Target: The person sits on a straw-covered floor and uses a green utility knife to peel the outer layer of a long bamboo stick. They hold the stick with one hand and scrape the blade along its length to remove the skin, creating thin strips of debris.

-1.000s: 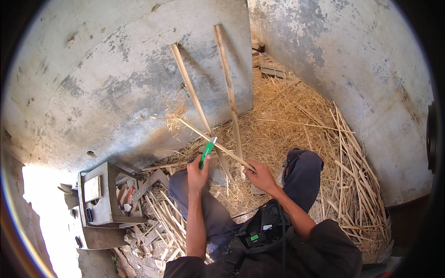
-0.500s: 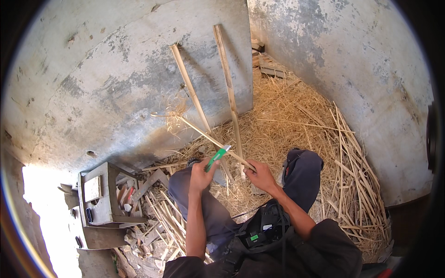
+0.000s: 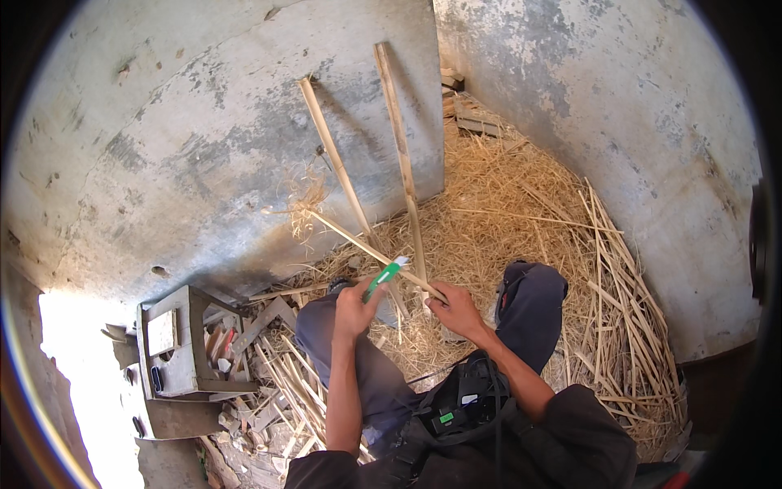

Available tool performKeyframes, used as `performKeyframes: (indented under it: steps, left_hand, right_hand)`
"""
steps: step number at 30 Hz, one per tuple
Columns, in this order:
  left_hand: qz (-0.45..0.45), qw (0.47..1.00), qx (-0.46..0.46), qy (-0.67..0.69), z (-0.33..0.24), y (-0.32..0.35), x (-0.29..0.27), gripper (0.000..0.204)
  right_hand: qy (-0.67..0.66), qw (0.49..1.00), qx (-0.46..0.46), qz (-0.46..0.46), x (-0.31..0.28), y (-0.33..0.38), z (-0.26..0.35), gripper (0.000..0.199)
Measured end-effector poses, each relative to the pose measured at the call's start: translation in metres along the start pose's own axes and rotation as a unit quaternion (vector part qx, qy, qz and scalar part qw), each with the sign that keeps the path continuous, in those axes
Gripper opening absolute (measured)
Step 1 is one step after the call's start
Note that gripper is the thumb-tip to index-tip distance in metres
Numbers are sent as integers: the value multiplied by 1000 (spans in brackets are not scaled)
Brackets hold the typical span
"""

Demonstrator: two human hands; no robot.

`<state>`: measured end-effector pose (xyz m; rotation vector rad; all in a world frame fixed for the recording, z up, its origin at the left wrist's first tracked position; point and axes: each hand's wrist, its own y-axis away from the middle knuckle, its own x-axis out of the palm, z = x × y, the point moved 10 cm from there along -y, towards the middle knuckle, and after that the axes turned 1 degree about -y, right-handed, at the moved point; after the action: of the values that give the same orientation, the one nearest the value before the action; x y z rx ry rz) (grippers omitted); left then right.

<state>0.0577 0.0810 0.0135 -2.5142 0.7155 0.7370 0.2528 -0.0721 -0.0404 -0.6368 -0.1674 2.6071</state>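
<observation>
My left hand (image 3: 353, 311) is closed around a green utility knife (image 3: 381, 281), its short blade pointing up and to the right. The blade lies against or just over a long thin bamboo strip (image 3: 350, 236); I cannot tell whether it touches. Closed on the near end of that strip is my right hand (image 3: 459, 310). From there the strip slants up to the far left, where a tuft of curled shavings (image 3: 305, 202) clings to its tip.
Two tall bamboo slats (image 3: 336, 155) lean on the worn wall (image 3: 204, 122) ahead. Shavings (image 3: 505, 179) cover the floor. A heap of cut strips (image 3: 627, 326) lies along the right wall. At the left stands a battered wooden stool-like frame (image 3: 175, 350) beside scraps.
The bamboo strip has shifted slightly toward the far left, its shavings tuft with it. Both hands stay nearly in place, with the same holds.
</observation>
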Motion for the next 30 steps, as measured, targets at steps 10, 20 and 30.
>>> performKeyframes:
  steps: [10,20,30]
  left_hand:
    - [30,999,-22,37,11,-1,7,33]
    - [-83,995,-52,0,20,-4,-19,34]
    - [-107,993,-45,-12,17,-2,-24,35]
  right_hand:
    - [-3,1000,11,-2,0,1,2,27]
    - [23,1000,7,16,2,1,0,27]
    - [12,1000,-6,4,-1,0,3,28]
